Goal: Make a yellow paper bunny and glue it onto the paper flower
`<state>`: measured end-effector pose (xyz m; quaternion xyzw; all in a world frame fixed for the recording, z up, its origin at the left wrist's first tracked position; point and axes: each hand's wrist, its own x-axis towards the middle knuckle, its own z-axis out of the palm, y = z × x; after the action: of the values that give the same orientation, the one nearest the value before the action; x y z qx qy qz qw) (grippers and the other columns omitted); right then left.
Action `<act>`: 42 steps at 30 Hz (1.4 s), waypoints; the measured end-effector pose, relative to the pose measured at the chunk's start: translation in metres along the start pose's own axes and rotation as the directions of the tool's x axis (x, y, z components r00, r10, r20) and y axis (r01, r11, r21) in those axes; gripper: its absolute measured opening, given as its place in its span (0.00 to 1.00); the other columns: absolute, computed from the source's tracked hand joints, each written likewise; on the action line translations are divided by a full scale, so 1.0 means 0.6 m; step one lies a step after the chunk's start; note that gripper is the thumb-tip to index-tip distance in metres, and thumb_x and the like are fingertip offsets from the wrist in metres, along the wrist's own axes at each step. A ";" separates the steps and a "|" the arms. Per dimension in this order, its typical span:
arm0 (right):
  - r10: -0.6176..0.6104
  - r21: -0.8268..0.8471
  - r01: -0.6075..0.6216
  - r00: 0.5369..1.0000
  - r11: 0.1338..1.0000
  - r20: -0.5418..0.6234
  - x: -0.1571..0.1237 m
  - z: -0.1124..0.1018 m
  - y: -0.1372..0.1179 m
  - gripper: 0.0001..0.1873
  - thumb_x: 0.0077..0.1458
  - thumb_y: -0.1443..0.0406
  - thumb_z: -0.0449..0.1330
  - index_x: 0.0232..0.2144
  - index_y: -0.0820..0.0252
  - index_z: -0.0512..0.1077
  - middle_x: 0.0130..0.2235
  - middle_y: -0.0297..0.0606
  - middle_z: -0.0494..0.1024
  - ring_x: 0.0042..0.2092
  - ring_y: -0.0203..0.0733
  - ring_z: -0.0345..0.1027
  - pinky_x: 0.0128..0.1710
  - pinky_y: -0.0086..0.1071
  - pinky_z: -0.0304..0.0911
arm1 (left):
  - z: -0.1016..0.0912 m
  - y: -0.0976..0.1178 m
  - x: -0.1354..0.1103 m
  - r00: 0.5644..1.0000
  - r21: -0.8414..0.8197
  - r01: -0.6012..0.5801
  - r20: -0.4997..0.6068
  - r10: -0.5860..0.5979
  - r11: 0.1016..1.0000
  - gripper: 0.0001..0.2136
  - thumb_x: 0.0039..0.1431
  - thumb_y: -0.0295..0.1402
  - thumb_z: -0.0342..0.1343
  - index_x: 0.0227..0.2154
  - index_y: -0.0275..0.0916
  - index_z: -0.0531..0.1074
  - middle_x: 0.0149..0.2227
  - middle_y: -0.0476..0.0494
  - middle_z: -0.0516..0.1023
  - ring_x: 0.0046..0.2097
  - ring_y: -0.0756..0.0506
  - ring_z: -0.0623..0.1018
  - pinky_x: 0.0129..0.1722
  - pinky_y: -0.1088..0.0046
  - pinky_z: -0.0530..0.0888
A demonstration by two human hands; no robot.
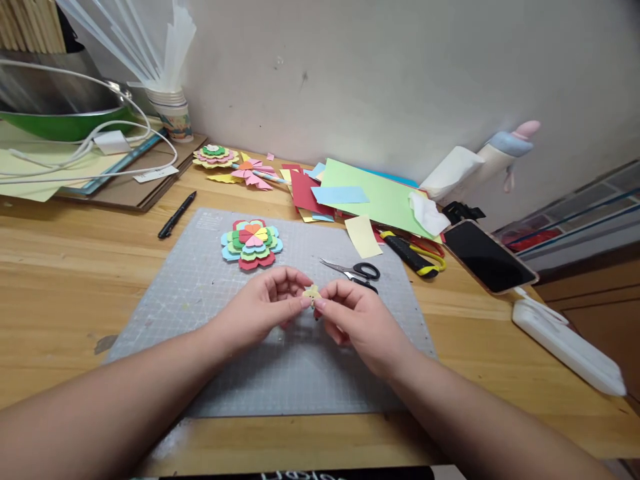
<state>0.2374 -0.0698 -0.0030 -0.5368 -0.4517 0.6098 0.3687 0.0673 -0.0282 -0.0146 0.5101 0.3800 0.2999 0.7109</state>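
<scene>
Between the fingertips of both hands is a small pale yellow paper cutout point(311, 293) with dark marks on it. My left hand point(275, 297) pinches its left side, and my right hand point(350, 310) pinches the right side. Fingers cover part of its outline. Both hands are over a grey cutting mat point(215, 380). Just beyond my right hand lie black-handled scissors point(357, 271), their blades pointing left. A layered paper flower point(253, 244) in red, blue, green and yellow rests on the mat, up and left of my left hand.
A black pen point(177, 215) lies left of the mat. Coloured paper sheets point(380, 193), a utility knife point(407, 253) and a phone point(490, 257) are at the back right. More paper flowers point(216, 157) lie near the wall. A cup of straws point(170, 110) stands back left.
</scene>
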 end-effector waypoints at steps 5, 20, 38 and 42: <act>-0.008 0.093 0.010 1.000 0.996 -0.023 0.006 0.002 0.002 0.15 0.48 0.56 0.65 0.25 0.60 0.67 0.20 0.25 0.68 0.17 0.25 0.53 0.17 0.25 0.43 | 0.001 0.003 -0.002 0.999 0.040 0.025 -0.038 -0.023 0.999 0.15 0.48 0.42 0.63 0.27 0.36 0.68 0.22 0.55 0.68 0.21 0.55 0.64 0.21 0.78 0.63; -0.522 -0.278 0.483 0.848 0.830 -0.086 -0.006 -0.005 0.028 0.04 0.54 0.64 0.61 0.29 0.58 0.72 0.27 0.31 0.71 0.25 0.32 0.61 0.24 0.29 0.57 | -0.002 0.000 -0.003 0.994 0.197 -0.102 -0.028 0.110 0.975 0.12 0.50 0.40 0.63 0.27 0.35 0.71 0.23 0.53 0.68 0.24 0.54 0.63 0.24 0.78 0.59; -0.776 -0.426 0.734 0.622 0.530 0.105 -0.022 -0.018 0.024 0.11 0.56 0.74 0.59 0.38 0.54 0.74 0.34 0.36 0.76 0.36 0.38 0.70 0.35 0.33 0.67 | -0.002 0.010 -0.020 0.868 0.446 -0.481 0.118 0.483 0.755 0.03 0.56 0.29 0.58 0.35 0.39 0.73 0.32 0.49 0.72 0.31 0.51 0.71 0.33 0.73 0.70; -0.818 -0.480 0.783 0.539 0.397 0.202 -0.030 -0.029 0.018 0.16 0.57 0.75 0.57 0.44 0.53 0.74 0.36 0.38 0.77 0.34 0.38 0.71 0.33 0.32 0.69 | -0.004 0.012 -0.030 0.733 0.529 -0.643 0.214 0.646 0.554 0.07 0.56 0.22 0.58 0.35 0.41 0.72 0.36 0.49 0.72 0.34 0.52 0.73 0.35 0.75 0.72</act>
<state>0.2578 -0.0874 -0.0074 -0.3508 -0.7860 0.1935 0.4709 0.0557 -0.0395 -0.0043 0.8003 0.2400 0.4120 0.3635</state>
